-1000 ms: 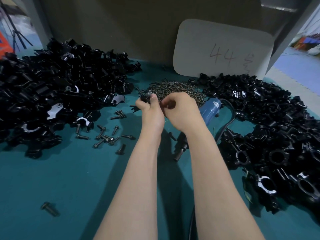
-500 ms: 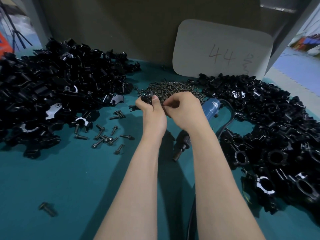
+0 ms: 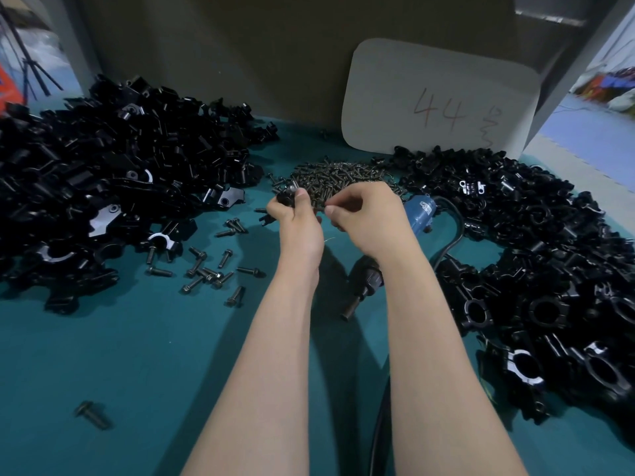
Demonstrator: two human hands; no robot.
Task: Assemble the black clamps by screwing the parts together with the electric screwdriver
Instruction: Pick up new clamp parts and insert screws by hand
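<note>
My left hand (image 3: 298, 224) grips a small black clamp part (image 3: 286, 197), thumb on top of it, above the teal table (image 3: 144, 365). My right hand (image 3: 369, 219) is just to its right with curled fingers, thumb and forefinger pinched together; what they pinch is too small to see. A heap of small dark screws (image 3: 338, 176) lies right behind both hands. The blue electric screwdriver (image 3: 417, 214) lies on the table under my right wrist, its black nose and bit (image 3: 357, 297) pointing toward me.
A big pile of black clamp parts (image 3: 103, 187) fills the left side, another pile (image 3: 543, 269) the right. Several loose bolts (image 3: 209, 269) lie left of my arms, one bolt (image 3: 92, 413) near the front. A white card (image 3: 436, 101) marked 44 leans on the back wall.
My two hands have drawn slightly apart; the right hand's fingers now sit a little right of the clamp part. The screwdriver has not moved.
</note>
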